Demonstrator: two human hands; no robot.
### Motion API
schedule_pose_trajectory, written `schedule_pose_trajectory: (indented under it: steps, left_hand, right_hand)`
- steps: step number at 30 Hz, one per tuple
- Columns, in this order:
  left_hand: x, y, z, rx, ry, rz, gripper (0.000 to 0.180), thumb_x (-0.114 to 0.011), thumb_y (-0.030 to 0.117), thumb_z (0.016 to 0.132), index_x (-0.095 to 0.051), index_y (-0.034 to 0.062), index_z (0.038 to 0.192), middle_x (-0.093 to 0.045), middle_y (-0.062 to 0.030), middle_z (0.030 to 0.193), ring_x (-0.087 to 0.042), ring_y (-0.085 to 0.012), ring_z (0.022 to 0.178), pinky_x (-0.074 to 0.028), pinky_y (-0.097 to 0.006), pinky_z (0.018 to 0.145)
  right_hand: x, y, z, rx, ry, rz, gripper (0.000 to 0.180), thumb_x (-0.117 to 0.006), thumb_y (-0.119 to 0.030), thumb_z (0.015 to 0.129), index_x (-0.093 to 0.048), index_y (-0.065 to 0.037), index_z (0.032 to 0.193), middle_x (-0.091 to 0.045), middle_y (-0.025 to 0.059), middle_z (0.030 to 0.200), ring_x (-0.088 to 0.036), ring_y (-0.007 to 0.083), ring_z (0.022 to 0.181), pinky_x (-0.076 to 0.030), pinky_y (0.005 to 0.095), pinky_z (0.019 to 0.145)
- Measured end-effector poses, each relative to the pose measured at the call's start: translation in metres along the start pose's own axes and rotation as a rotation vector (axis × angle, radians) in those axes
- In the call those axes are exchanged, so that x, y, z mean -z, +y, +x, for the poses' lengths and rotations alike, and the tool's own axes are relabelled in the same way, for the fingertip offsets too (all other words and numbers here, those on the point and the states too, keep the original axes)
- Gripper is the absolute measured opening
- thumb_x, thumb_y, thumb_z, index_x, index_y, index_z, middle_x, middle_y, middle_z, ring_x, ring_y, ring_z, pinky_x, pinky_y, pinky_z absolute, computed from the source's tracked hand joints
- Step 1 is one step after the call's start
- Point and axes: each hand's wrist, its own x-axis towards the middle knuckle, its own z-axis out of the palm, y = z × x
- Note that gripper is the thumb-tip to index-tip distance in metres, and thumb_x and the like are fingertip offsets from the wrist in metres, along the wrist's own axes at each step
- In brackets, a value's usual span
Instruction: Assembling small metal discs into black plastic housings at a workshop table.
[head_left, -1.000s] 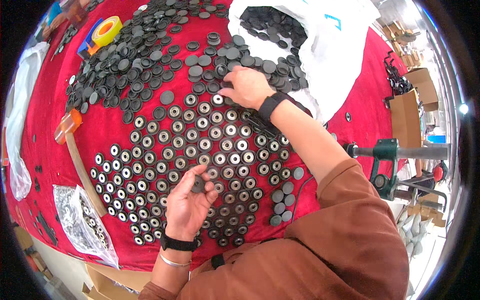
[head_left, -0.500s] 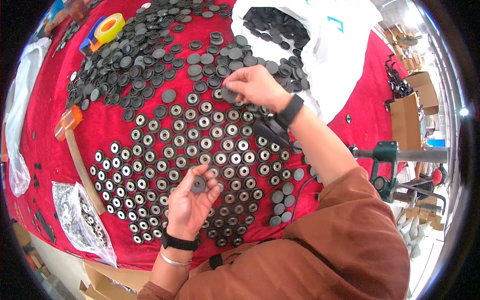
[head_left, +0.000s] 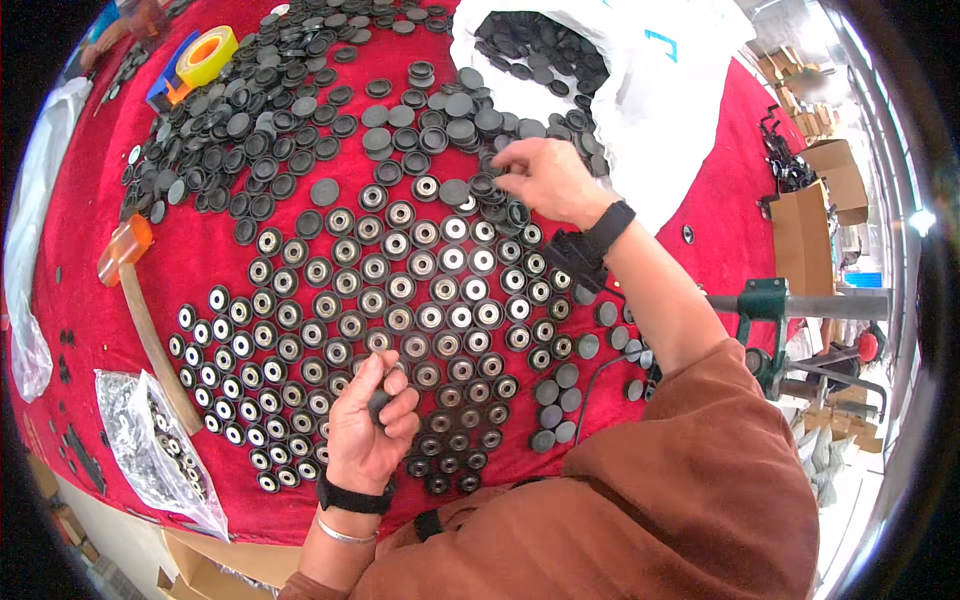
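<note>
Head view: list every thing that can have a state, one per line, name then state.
left hand: closed around a black round part
right hand: fingertips pinching among the loose black discs
white bag: open, black discs inside
clear plastic bag: lying flat, small parts inside
rubber mallet: lying on the red cloth, unheld
roll of yellow tape: lying flat

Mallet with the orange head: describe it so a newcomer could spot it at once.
Start at the red cloth covering the table and go to its left side, beside the rows of black round parts. The mallet lies there flat, its pale wooden handle running down toward a clear plastic bag. Its translucent orange head is the only one among black discs.
</note>
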Motion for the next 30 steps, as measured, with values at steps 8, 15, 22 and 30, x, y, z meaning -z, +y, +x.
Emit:
schedule_pose_trajectory:
  steps: [8, 15, 22, 30]
  left_hand:
    - [-0.002, -0.008, 0.005, 0.022, 0.014, -0.017, 0.019, -0.051, 0.025, 0.091, -0.055, 0.0066, 0.095, -0.050, 0.0001, 0.074, -0.040, -0.0086, 0.056, -0.034, -0.021, 0.047]
    - [-0.004, -0.008, 0.004, 0.010, 0.029, -0.061, 0.019, -0.048, 0.023, 0.093, -0.054, 0.0058, 0.093, -0.050, -0.0017, 0.076, -0.040, -0.0091, 0.056, -0.037, -0.019, 0.046]
    - [-0.002, -0.008, 0.005, 0.013, 0.026, -0.055, 0.019, -0.047, 0.023, 0.093, -0.055, 0.0059, 0.094, -0.051, -0.0016, 0.077, -0.040, -0.0091, 0.057, -0.037, -0.019, 0.047]
    - [-0.003, -0.009, 0.005, 0.013, 0.034, -0.033, 0.019, -0.049, 0.024, 0.092, -0.056, 0.0067, 0.094, -0.051, -0.0011, 0.077, -0.040, -0.0086, 0.057, -0.036, -0.019, 0.047]
  right_hand:
    - [-0.040, -0.025, 0.016, 0.314, 0.069, -0.242, 0.028, -0.065, -0.028, 0.075, -0.066, -0.005, 0.090, -0.060, 0.0136, 0.076, -0.059, 0.0317, 0.076, -0.047, 0.0410, 0.072]
    - [-0.031, -0.017, 0.051, 0.063, 0.073, -0.287, 0.020, -0.058, -0.020, 0.077, -0.067, -0.004, 0.085, -0.062, 0.0182, 0.076, -0.060, 0.0347, 0.077, -0.048, 0.0401, 0.072]
    - [-0.032, -0.012, 0.046, 0.328, -0.099, -0.239, 0.028, -0.065, -0.025, 0.074, -0.066, -0.003, 0.091, -0.064, 0.0157, 0.081, -0.061, 0.0315, 0.078, -0.048, 0.0374, 0.073]
    - [-0.018, -0.015, 0.051, -0.030, -0.204, 0.219, 0.027, -0.061, -0.017, 0.080, -0.064, -0.001, 0.101, -0.067, 0.0083, 0.079, -0.062, 0.0133, 0.064, -0.050, 0.0276, 0.060]
